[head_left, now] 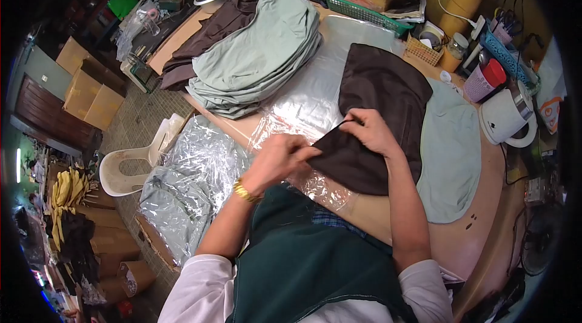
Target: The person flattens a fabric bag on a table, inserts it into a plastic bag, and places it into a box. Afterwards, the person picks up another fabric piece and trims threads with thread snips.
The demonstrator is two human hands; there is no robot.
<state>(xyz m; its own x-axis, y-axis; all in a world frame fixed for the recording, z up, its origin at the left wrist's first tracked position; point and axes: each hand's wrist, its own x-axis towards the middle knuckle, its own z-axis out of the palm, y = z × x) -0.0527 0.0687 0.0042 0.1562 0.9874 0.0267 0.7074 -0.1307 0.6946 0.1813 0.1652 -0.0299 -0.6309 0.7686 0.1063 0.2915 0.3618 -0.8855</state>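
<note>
A dark brown cloth piece [388,92] lies across the table in front of me, its lower left edge lifted between my hands. My left hand [282,159], with a gold band at the wrist, pinches the near left corner of that cloth. Higher and to the right, my right hand [370,132] grips the same edge with its fingers closed. Under the brown cloth on the right is a pale green cloth [451,153]. Clear plastic sheets [303,92] lie flat to the left of the brown cloth.
A tall pile of pale green cloths [254,50] stands at the back left beside brown ones. Plastic-wrapped cloth [188,177] sits at the left. A white kettle [508,114], baskets and jars line the right edge; a green basket [364,10] is at the back.
</note>
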